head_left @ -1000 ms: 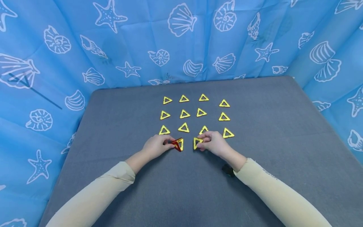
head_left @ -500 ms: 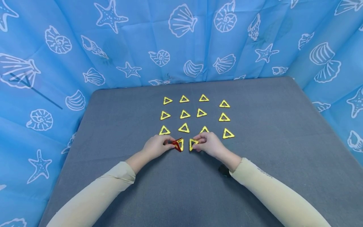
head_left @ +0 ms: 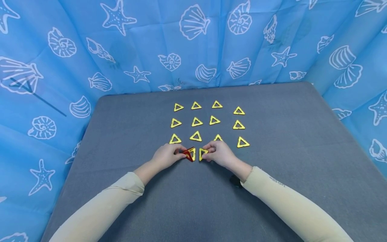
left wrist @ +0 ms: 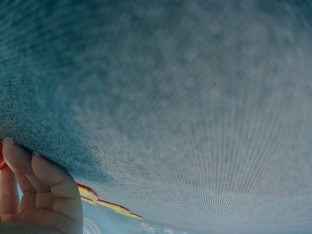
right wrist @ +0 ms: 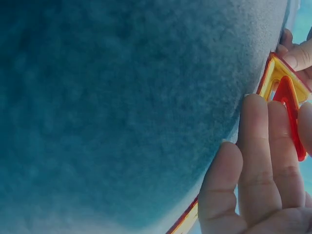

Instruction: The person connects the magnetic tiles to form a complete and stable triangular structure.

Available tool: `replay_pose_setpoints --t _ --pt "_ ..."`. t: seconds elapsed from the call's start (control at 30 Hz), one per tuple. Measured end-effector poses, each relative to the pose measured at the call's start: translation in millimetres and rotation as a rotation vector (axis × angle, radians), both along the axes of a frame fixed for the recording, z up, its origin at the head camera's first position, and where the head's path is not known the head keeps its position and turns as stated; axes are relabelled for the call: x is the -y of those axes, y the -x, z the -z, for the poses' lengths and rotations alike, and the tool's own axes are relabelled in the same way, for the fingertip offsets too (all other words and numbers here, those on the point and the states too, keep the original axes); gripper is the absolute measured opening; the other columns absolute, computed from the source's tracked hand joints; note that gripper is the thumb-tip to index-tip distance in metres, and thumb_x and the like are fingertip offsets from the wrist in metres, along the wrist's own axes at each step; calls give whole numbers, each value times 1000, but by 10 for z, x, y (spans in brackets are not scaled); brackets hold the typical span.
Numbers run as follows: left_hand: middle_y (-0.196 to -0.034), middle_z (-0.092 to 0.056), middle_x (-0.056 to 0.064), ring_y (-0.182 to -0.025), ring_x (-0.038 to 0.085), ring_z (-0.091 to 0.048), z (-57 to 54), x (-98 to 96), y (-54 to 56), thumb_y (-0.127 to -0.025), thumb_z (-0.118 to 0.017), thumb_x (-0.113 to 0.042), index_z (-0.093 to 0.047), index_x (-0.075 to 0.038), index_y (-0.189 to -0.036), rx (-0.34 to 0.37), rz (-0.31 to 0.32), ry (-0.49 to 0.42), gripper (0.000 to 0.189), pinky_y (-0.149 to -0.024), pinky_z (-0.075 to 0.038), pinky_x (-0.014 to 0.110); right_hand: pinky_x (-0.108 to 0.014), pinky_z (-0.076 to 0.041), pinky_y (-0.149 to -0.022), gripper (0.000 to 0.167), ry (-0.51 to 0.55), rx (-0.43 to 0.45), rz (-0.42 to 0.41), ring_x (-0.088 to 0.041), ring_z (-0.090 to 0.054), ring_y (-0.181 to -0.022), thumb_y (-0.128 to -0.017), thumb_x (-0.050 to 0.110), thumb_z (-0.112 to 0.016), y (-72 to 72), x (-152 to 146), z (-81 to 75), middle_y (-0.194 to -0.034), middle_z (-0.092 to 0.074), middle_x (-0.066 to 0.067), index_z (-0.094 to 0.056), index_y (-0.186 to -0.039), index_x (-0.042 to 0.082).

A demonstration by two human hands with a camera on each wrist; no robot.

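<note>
Right hand [head_left: 220, 154] pinches a yellow triangle [head_left: 200, 155] mid-frame, tip rightward, base running up-frame; left hand [head_left: 167, 156] pinches a red triangle [head_left: 188, 157]; sleeve lettering [head_left: 277, 182] unreadable.

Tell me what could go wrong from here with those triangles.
The yellow triangle in the right hand, a narrow gap from the pieces in the left hand, might meet them misaligned. The right hand also partly hides another triangle just beyond it and could nudge it.

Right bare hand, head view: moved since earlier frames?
Yes: the right hand has moved left, away from the front-right yellow triangular tile on the grey cloth.
</note>
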State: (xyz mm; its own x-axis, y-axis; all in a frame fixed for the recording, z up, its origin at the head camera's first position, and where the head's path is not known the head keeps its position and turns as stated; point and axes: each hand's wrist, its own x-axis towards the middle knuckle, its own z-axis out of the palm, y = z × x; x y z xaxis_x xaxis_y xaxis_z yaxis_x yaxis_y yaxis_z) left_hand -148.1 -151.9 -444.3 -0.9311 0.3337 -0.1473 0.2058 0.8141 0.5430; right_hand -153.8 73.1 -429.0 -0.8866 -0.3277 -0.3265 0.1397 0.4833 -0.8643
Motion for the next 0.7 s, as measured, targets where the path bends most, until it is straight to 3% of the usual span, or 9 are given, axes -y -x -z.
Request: replay_pose_setpoints --t 0.7 --pt "-66 -54 -8 -56 9 -46 -7 -1 3 -89 -72 -27 -75 -18 -104 -7 -4 15 18 -53 -34 26 -32 -51 -65 23 -76 11 14 -15 -64 -68 -88 4 -71 30 125 -10 -82 -66 -6 -65 -109 -3"
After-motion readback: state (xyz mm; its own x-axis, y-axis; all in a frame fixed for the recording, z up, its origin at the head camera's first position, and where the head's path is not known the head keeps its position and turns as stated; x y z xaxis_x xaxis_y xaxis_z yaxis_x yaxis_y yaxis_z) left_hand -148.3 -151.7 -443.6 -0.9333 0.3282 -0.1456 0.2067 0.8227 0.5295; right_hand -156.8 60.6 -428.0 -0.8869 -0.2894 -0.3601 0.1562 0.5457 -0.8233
